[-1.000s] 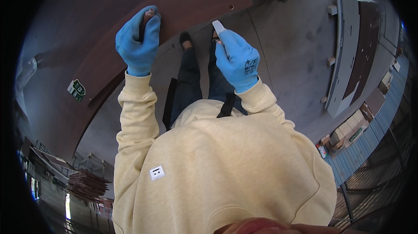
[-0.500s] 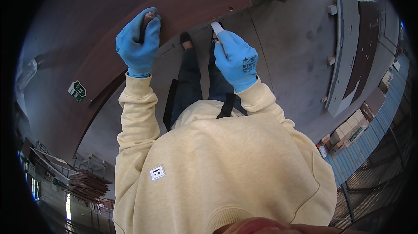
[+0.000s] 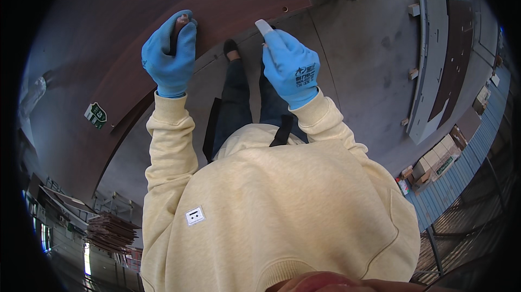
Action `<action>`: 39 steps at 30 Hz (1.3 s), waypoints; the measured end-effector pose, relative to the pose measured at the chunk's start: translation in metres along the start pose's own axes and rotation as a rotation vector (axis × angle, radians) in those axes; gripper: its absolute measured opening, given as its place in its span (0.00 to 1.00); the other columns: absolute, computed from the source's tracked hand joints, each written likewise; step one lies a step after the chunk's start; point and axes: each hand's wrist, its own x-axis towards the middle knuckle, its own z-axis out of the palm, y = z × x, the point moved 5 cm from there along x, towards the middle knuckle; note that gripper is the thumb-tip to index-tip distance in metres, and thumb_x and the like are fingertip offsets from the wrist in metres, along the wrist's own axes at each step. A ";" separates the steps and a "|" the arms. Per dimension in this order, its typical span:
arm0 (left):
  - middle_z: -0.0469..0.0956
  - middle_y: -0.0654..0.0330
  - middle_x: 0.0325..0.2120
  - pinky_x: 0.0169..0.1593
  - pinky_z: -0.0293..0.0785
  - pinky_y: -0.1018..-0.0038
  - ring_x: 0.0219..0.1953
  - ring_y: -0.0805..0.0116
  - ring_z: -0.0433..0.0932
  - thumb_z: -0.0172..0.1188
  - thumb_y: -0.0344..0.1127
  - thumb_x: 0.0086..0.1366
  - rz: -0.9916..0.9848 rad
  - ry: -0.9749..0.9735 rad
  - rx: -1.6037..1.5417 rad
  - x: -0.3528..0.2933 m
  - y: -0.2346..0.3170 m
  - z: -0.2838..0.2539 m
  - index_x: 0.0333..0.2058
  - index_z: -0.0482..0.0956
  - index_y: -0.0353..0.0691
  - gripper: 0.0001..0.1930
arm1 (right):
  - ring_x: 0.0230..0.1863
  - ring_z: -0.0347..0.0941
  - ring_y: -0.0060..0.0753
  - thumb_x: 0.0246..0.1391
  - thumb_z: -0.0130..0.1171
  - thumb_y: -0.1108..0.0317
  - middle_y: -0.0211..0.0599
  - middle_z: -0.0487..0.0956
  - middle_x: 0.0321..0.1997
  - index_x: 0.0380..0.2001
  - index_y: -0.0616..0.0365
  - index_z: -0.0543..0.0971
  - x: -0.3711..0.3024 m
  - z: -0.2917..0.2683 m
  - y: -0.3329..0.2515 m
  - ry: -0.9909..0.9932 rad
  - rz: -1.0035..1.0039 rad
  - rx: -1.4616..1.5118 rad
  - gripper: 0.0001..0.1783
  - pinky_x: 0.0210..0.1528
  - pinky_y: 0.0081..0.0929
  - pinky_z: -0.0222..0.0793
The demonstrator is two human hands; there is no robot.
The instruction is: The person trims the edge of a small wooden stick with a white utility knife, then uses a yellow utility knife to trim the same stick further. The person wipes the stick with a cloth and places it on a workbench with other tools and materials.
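Observation:
My left hand (image 3: pixel 169 58), in a blue work glove, is closed round a short dark brown piece with a paler, rough end (image 3: pixel 182 23); its exact kind does not show. Below that hand lies a wide reddish-brown wooden panel (image 3: pixel 239 7). My right hand (image 3: pixel 293 69), gloved in the same blue, grips a flat whitish blade-like strip (image 3: pixel 264 27). Its tip points up and left, close to the panel's near edge in the picture, though I cannot tell whether it touches. Most of the strip is hidden in the fist.
Two small round holes, one a hole (image 3: pixel 285 9) near the corner, mark the panel's right end. A green and white label (image 3: pixel 96 115) sits on its left part. Stacked boards (image 3: pixel 442 69) rest on blocks at the right. Beyond them are cardboard boxes (image 3: pixel 434 159). Grey floor (image 3: pixel 358 64) lies between.
My right hand has shifted slightly left, and the whitish strip has tilted left toward the panel. My left hand has moved a little left, still holding the brown piece.

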 end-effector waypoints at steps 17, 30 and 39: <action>0.90 0.57 0.37 0.42 0.84 0.75 0.36 0.68 0.89 0.73 0.29 0.67 0.009 0.006 0.006 0.000 0.001 0.001 0.46 0.89 0.35 0.10 | 0.25 0.79 0.40 0.59 0.66 0.71 0.36 0.84 0.35 0.43 0.56 0.84 -0.003 -0.027 0.028 0.213 -0.001 -0.007 0.09 0.25 0.30 0.75; 0.90 0.54 0.41 0.46 0.88 0.72 0.39 0.67 0.90 0.69 0.27 0.70 0.019 -0.040 0.033 -0.001 -0.002 0.001 0.49 0.87 0.32 0.11 | 0.32 0.86 0.27 0.70 0.60 0.68 0.51 0.88 0.48 0.56 0.66 0.82 -0.013 -0.010 0.029 -0.119 0.778 1.300 0.17 0.33 0.18 0.82; 0.89 0.52 0.43 0.48 0.89 0.71 0.41 0.66 0.90 0.67 0.25 0.71 0.019 -0.062 0.039 -0.001 0.000 0.001 0.49 0.86 0.30 0.10 | 0.34 0.87 0.30 0.71 0.59 0.67 0.50 0.88 0.52 0.56 0.64 0.82 -0.016 -0.003 0.035 -0.143 0.790 1.539 0.17 0.34 0.18 0.83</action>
